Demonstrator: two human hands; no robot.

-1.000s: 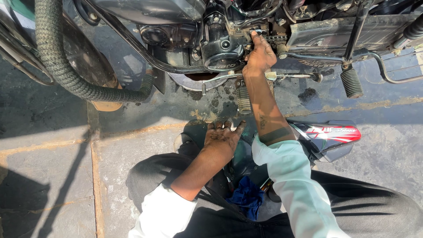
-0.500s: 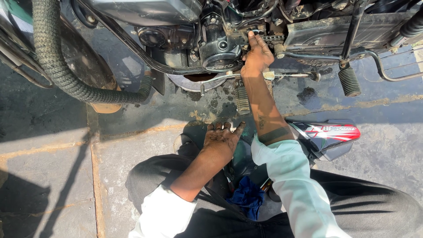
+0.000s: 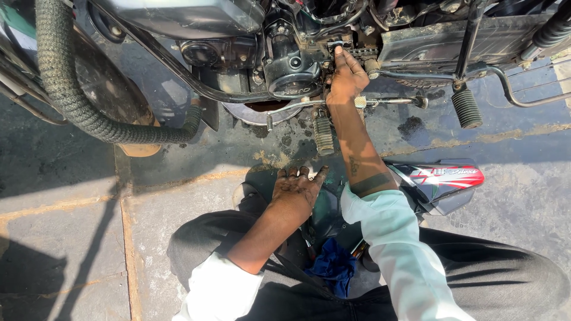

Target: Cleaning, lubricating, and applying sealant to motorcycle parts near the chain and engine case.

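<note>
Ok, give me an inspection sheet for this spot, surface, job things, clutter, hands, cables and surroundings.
Surface: grey paved ground, oil-stained near the bike.
Job's things: black motorcycle engine; small metal part beside the exposed drive chain.
Clutter: red-and-white plastic side panel; blue cloth.
Hands: right hand on the small metal part; left hand flat on the ground, greasy, holding nothing.
Cables: thin black cable across the engine.
Surroundings: wrapped exhaust pipe, ribbed footpeg.
</note>
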